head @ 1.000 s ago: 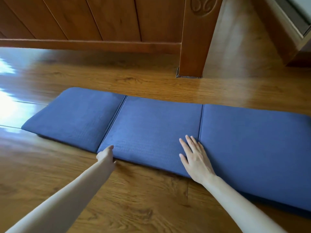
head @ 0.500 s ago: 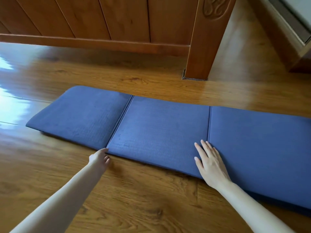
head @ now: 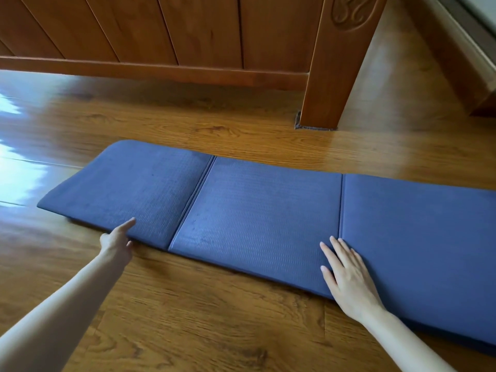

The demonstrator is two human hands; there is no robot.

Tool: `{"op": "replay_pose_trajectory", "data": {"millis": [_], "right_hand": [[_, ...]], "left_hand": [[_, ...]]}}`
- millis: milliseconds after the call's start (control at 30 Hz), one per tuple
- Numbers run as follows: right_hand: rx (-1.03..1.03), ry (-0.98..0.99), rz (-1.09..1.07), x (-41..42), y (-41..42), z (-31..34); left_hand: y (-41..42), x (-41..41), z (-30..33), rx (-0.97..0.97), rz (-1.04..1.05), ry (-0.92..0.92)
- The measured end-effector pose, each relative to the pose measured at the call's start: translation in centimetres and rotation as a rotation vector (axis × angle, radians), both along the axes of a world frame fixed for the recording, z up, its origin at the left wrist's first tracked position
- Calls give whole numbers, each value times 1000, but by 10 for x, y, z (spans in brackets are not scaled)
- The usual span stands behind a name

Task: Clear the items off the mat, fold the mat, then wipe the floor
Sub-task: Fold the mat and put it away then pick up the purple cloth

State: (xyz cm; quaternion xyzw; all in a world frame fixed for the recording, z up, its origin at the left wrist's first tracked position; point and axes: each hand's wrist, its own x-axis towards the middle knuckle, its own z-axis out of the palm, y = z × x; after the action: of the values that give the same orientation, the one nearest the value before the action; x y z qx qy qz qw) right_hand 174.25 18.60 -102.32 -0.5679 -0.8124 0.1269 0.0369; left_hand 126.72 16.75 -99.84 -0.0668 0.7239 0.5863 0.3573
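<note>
Left hand (head: 118, 241) pinching the mat (head: 263, 210) edge at 9 o'clock, right hand (head: 349, 277) spread flat; folding step, next lift leftmost panel over.

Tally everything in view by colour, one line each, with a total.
Blue: 1, the mat
Brown wood: 2, the floor and the bed frame
Bare hands: 2, left hand and right hand
Total: 5

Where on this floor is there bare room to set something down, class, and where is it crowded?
Bare floor lies between the blue mat and the wooden bed frame, and in front of the mat between both forearms. The mat's near edge is crowded: left hand grips it, right hand presses flat.
</note>
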Motion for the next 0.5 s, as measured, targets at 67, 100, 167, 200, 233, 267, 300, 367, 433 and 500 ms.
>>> {"op": "replay_pose_trajectory", "data": {"millis": [67,100,167,200,233,267,300,367,433,500], "right_hand": [[-7,-19,-11,-1,0,1],[-7,-33,-14,-1,0,2],[9,-66,-17,-1,-1,2],[16,-82,-16,-2,-1,2],[22,-95,-15,-2,-2,1],[28,-107,-14,-3,-2,1],[31,-118,-16,-3,-3,0],[12,-132,-32,-4,-3,1],[3,-137,-42,-6,-3,2],[-3,-144,-28,-6,-3,2]], "left_hand": [[-3,-12,4,81,-21,-58],[-4,-17,8,107,-65,-53],[-3,-21,21,168,-138,4],[-1,-24,26,191,-158,33],[2,-26,33,193,-177,56],[4,-27,38,205,-181,78],[6,-26,41,218,-181,85],[8,-23,42,261,-189,125],[7,-13,42,283,-207,195],[5,1,47,297,-252,255]]}}
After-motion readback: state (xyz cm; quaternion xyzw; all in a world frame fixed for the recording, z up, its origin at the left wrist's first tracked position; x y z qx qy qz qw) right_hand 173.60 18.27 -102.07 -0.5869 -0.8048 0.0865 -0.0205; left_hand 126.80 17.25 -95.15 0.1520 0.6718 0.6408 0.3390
